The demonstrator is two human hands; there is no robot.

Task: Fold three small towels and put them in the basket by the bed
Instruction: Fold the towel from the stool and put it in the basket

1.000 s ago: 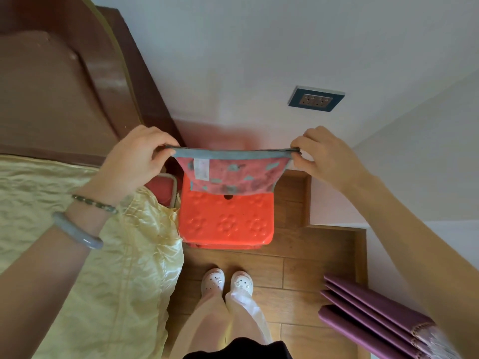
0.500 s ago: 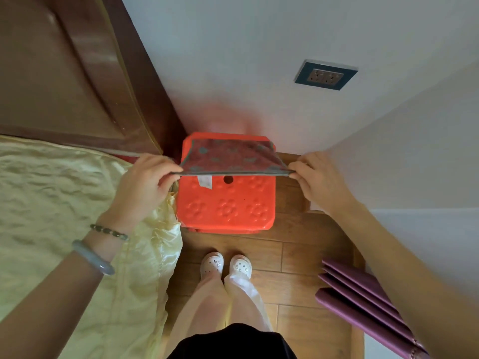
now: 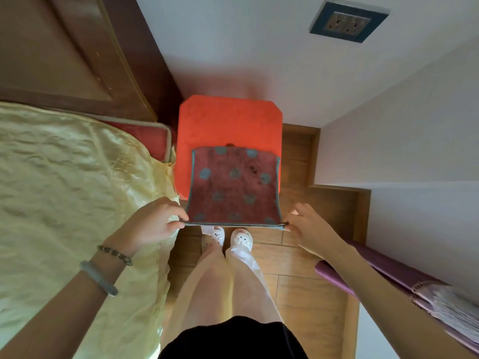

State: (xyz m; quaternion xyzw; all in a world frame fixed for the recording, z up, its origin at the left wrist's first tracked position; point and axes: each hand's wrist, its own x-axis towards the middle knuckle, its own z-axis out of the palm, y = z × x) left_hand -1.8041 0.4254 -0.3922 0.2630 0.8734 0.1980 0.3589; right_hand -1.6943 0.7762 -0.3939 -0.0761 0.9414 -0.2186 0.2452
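I see the towel (image 3: 233, 185) draped over the near half of the orange stool (image 3: 228, 120). Its far edge lies flat across the stool's middle and its near edge is held up just past the stool's front. The cloth is close to square. The held edge runs left to right across the stool, and the rest stretches away toward the stool's back.

The left hand (image 3: 153, 224) pinches the near-left corner between thumb and curled fingers. The right hand (image 3: 308, 229) pinches the near-right corner, its other fingers spread loose.

The stool's front half is hidden under the cloth, and I cannot tell whether the towel is one layer or doubled. It is dull red with teal dots and a teal border, with a dark smudge toward the stool's right side. Just left of the stool lies the yellow bedcover (image 3: 64, 190).
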